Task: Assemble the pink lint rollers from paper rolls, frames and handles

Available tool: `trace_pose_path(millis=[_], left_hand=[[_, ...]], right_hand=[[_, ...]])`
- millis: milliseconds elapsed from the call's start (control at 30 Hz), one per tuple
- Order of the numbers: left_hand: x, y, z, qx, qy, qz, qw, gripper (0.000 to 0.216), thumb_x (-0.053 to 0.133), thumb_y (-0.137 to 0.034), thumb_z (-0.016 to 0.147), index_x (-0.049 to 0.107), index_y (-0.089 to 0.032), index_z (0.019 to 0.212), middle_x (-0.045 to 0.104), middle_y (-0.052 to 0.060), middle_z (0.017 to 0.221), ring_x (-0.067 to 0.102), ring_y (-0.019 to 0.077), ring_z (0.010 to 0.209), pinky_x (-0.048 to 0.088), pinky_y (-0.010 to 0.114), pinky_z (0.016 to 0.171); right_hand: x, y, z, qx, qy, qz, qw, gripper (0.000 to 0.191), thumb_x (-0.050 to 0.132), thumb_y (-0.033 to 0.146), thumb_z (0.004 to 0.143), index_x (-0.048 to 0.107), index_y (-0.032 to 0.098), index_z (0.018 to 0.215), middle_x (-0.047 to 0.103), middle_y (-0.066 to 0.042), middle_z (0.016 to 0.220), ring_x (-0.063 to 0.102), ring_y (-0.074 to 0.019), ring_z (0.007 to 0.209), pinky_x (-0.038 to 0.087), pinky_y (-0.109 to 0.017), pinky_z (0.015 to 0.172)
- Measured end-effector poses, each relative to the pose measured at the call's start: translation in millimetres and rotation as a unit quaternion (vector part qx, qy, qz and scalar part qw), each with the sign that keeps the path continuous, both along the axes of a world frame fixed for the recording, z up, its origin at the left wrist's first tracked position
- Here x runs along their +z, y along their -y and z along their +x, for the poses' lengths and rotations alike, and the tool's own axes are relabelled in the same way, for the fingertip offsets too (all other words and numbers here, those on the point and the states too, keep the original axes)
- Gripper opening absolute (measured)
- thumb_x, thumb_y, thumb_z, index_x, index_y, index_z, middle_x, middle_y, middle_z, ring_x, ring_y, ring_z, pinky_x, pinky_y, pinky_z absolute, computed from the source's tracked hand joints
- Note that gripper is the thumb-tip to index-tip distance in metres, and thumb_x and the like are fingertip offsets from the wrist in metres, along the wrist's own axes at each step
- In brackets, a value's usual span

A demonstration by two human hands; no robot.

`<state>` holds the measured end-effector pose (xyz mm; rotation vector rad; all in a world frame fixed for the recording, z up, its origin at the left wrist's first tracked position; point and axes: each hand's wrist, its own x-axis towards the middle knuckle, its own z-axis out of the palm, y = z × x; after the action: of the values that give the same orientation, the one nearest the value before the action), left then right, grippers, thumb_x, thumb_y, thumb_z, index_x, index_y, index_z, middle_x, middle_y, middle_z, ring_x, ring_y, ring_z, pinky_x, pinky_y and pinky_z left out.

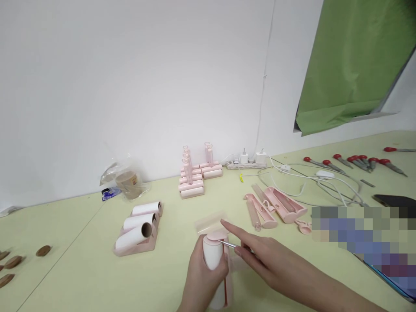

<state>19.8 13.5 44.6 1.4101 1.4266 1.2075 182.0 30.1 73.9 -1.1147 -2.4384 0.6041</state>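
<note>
My left hand (pixel 199 277) is wrapped round a white lint roller with a pink end cap (pixel 213 251), held upright near the table's front edge. My right hand (pixel 260 255) grips a thin metal tool (pixel 230 245), its tip touching the roller's pink top, with the forefinger stretched out over it. A clear plastic piece (pixel 211 222) lies just behind the roller.
Three white rolls on a pink tray (pixel 139 232) lie to the left. Stacked pink rollers (pixel 195 177) stand at the wall, loose pink handle parts (pixel 276 208) to the right. Red-handled screwdrivers (pixel 354 162), cables (pixel 325 184), a power strip (pixel 247 162) and brown pieces (pixel 13 262) are spread about.
</note>
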Motion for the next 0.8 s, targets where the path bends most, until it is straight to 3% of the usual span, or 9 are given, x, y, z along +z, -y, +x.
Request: trace_pose_path(millis=[100,267,367,467,567,633,700,800], left_hand=[[-3.1,1,1,0.003,0.015,-0.019,1.0,0.02,0.053,-0.028,0.068,0.05,-0.018,0.085,0.06,0.003,0.078,0.055,0.0194,0.072,0.043,0.029,0.067],[-11.5,0,9,0.016,0.059,-0.033,0.998,0.019,0.058,-0.031,0.067,0.048,-0.019,0.077,0.054,-0.002,0.066,0.051,0.0153,0.063,0.041,0.024,0.059],[-13.0,-3,18,0.027,0.09,-0.054,0.994,0.019,0.058,-0.028,0.066,0.044,-0.02,0.076,0.052,-0.004,0.061,0.051,0.0135,0.057,0.042,0.023,0.055],[-6.0,-7,21,0.02,0.053,-0.045,0.997,0.019,0.057,-0.029,0.067,0.043,-0.02,0.077,0.054,-0.002,0.065,0.054,0.0155,0.062,0.043,0.025,0.059],[7.7,-13,14,-0.002,-0.052,-0.007,0.999,0.018,0.053,-0.032,0.07,0.042,-0.021,0.078,0.056,0.0,0.072,0.055,0.0177,0.069,0.042,0.026,0.063],[16.9,-17,3,0.003,-0.139,-0.008,0.99,0.016,0.05,-0.033,0.071,0.04,-0.023,0.078,0.055,-0.001,0.07,0.055,0.0183,0.066,0.041,0.026,0.06],[23.8,-21,-9,0.028,-0.223,-0.012,0.974,0.014,0.048,-0.033,0.072,0.039,-0.024,0.078,0.055,-0.003,0.066,0.055,0.0193,0.062,0.038,0.025,0.056],[28.1,-26,-21,0.056,-0.299,-0.002,0.953,0.012,0.046,-0.031,0.072,0.039,-0.026,0.079,0.056,-0.003,0.065,0.055,0.0198,0.062,0.034,0.023,0.052]], right_hand=[[-18.0,5,-3,-0.019,0.057,0.086,0.995,0.059,0.031,0.01,0.081,0.019,0.03,0.135,0.063,-0.006,0.09,0.061,-0.0196,0.072,0.044,-0.025,0.057],[-40.3,17,-7,-0.084,0.127,0.167,0.974,0.081,0.035,-0.002,0.065,0.013,0.029,0.136,0.061,-0.002,0.073,0.058,-0.0153,0.047,0.032,-0.02,0.039],[-49.2,21,-8,-0.131,0.134,0.187,0.964,0.085,0.036,-0.003,0.06,0.012,0.028,0.136,0.06,0.001,0.067,0.054,-0.014,0.039,0.023,-0.02,0.033],[-53.7,18,-4,-0.165,0.101,0.161,0.968,0.075,0.035,-0.001,0.066,0.02,0.027,0.134,0.061,0.0,0.07,0.056,-0.0146,0.042,0.027,-0.02,0.035],[-46.0,9,3,-0.17,0.015,0.094,0.981,0.048,0.032,0.011,0.079,0.036,0.024,0.125,0.065,-0.004,0.083,0.062,-0.0176,0.061,0.04,-0.022,0.048],[-32.4,2,7,-0.175,-0.034,0.043,0.983,0.032,0.029,0.023,0.086,0.047,0.023,0.113,0.065,-0.004,0.084,0.062,-0.0184,0.069,0.043,-0.024,0.055],[-16.0,-4,7,-0.164,-0.064,0.003,0.984,0.029,0.026,0.031,0.089,0.051,0.024,0.103,0.064,-0.002,0.074,0.06,-0.0172,0.065,0.041,-0.023,0.054],[2.0,-12,0,-0.085,-0.09,-0.024,0.992,0.029,0.029,0.037,0.089,0.053,0.026,0.099,0.059,0.002,0.063,0.053,-0.0137,0.055,0.036,-0.021,0.048]])
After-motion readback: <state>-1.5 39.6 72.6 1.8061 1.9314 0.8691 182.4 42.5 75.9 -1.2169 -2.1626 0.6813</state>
